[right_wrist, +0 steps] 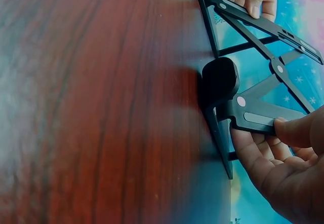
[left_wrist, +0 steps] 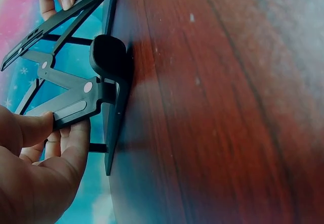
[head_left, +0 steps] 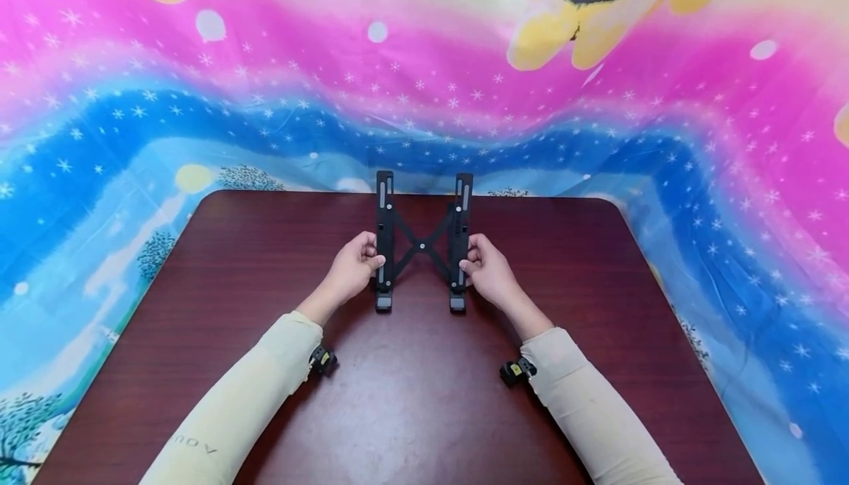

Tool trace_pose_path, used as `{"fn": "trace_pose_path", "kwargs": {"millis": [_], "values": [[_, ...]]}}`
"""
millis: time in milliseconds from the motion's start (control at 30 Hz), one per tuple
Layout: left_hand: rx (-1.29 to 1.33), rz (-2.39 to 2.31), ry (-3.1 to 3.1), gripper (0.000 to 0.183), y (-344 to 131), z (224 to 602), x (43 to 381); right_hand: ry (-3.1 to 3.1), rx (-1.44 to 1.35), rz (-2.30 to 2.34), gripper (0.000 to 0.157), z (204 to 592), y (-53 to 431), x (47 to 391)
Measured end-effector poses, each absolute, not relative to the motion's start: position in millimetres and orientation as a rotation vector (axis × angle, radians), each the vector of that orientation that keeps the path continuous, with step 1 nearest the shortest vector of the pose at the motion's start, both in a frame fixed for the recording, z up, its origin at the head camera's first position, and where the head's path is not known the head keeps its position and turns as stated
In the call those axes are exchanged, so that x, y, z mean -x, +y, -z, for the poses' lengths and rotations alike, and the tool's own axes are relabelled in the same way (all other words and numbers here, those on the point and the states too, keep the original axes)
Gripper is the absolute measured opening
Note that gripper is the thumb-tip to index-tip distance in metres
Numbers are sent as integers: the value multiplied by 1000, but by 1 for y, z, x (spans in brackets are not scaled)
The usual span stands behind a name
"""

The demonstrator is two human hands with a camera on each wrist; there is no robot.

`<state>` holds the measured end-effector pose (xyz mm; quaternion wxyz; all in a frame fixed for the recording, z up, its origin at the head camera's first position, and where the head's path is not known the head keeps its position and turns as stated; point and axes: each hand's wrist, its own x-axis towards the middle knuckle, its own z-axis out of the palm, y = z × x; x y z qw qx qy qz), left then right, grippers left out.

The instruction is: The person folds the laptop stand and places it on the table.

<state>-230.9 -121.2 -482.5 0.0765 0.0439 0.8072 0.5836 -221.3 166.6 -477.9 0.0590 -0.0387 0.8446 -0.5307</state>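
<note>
A black folding laptop stand (head_left: 422, 246) stands unfolded near the far edge of the table, its crossed bars joining two long side arms with grey pads. My left hand (head_left: 356, 267) pinches the left side arm, thumb on top and fingers beneath, as the left wrist view shows of this hand (left_wrist: 45, 168). On the other side my right hand (head_left: 488, 270) grips the right arm the same way; in the right wrist view its thumb (right_wrist: 293, 131) presses the grey pad. The stand's front lips (head_left: 458, 302) point toward me, and its base bars lie along the tabletop.
The dark red wooden table (head_left: 411, 396) has rounded far corners. A cloth backdrop (head_left: 298, 124) printed in pink and blue with snowflakes hangs behind and beside it. Small black wrist cameras (head_left: 323, 360) sit at the cuffs of both light sleeves (head_left: 245, 396).
</note>
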Motion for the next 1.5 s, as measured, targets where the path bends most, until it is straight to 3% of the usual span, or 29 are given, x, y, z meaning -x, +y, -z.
{"fn": "trace_pose_path", "kwargs": {"millis": [1500], "values": [[-214,-1717,2417,16,-87,485,236,2485,144,1687,20,479,151,223]]}}
